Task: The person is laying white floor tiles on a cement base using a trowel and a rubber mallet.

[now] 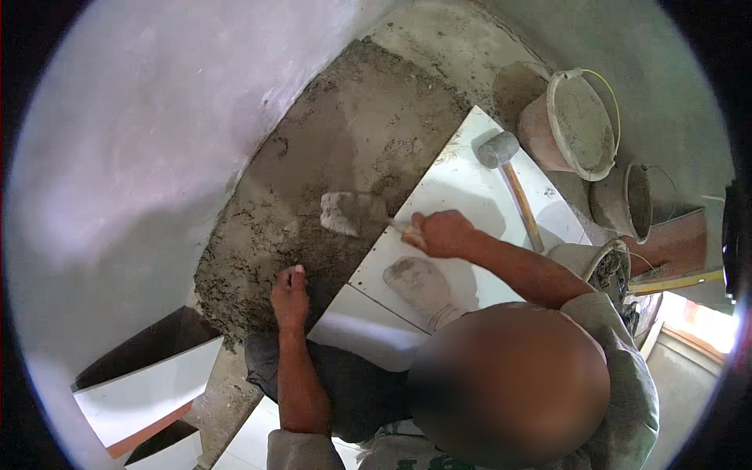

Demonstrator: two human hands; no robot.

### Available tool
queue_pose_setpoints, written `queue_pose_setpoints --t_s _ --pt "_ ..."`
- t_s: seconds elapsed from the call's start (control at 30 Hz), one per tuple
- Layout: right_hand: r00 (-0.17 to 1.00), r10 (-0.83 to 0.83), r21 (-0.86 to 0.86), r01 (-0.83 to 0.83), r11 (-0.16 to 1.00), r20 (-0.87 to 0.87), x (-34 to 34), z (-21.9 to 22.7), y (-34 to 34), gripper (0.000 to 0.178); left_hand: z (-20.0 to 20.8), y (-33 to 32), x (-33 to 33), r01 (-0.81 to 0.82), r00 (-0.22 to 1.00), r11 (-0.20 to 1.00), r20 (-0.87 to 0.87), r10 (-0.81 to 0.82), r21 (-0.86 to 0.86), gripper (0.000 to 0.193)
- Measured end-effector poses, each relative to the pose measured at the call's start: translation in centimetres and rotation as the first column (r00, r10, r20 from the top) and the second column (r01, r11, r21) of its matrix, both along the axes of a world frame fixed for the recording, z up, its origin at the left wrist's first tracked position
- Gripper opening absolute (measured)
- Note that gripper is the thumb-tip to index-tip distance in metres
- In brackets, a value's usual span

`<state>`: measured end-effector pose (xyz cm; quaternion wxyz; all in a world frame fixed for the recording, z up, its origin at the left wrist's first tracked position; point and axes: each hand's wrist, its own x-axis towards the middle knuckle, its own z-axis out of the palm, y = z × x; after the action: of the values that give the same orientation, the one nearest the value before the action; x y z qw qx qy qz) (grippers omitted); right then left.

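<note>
My right hand [445, 233] is closed around the handle of a trowel [338, 215]. The mortar-smeared blade reaches left past the tile edge, over the wet grey mortar [313, 149]. Beside my knee, my left hand [290, 299] hangs above the mortar bed with its fingers curled in, and nothing shows in them. Large white tiles [446, 188] lie at the right of the mortar, under my right forearm. My foot [415, 283], coated in grey dust, rests on the tiles.
A rubber mallet [513, 172] with a wooden handle lies on the tiles. Buckets of mortar [554, 125], [633, 205] stand at the right, another bucket [591, 257] nearer me. Loose white tiles [157, 395] lean at the lower left. A pale wall [172, 94] bounds the left.
</note>
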<state>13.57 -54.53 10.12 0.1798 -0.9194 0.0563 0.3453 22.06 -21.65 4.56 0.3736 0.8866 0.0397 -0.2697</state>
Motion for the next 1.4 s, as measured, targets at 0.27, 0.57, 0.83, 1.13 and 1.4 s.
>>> queue_pose_setpoints --t_s 0.27,0.57,0.83,1.13,1.4 --pt "0.969 -0.154 -0.138 0.182 0.974 0.191 0.2 -0.4 -8.6 0.055 2.7 -5.4 -2.2 0.285 0.883 0.940 0.331 -0.335 0.190 0.036" --pt "0.999 -0.044 -0.053 0.043 0.998 -0.011 1.0 0.1 -6.5 0.057 0.3 -10.7 -4.2 0.545 0.731 0.797 0.318 -0.604 0.259 0.038" --pt "0.915 -0.364 -0.178 0.393 0.902 0.173 1.1 0.5 -13.2 0.060 -2.4 -12.7 -3.3 0.340 0.810 0.898 0.399 -0.430 0.279 0.044" --pt "0.754 -0.645 0.191 0.620 0.761 0.124 1.9 -5.7 -12.5 0.048 0.5 -10.3 -0.5 0.223 0.821 0.951 0.486 -0.301 0.212 0.031" --pt "0.988 0.023 0.146 -0.045 0.988 0.151 -1.8 -2.0 0.5 0.034 1.7 -6.4 -3.2 0.154 0.953 0.981 0.279 -0.116 -0.121 0.036"
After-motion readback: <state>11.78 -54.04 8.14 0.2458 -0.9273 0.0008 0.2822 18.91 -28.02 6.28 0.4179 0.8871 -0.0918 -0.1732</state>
